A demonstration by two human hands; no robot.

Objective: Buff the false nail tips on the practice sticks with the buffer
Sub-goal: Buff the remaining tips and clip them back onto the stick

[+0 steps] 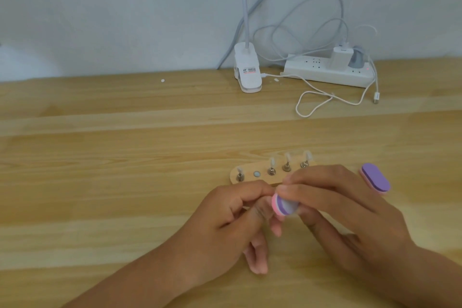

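Observation:
A small wooden holder (246, 179) lies on the table with several practice sticks (271, 166) standing in it, each carrying a clear nail tip; one socket (256, 174) is bare. In front of it, my right hand (345, 217) grips a pink, purple and grey buffer block (285, 205) by its end. My left hand (225, 222) pinches something small right against the buffer; it is hidden by my fingers. A second purple and pink buffer (375, 178) lies on the table to the right of my hands.
A white clip lamp base (247, 70) stands at the back of the wooden table (125, 182). A white power strip (327, 70) with plugs and loose white cables (315, 102) lies at the back right by the wall.

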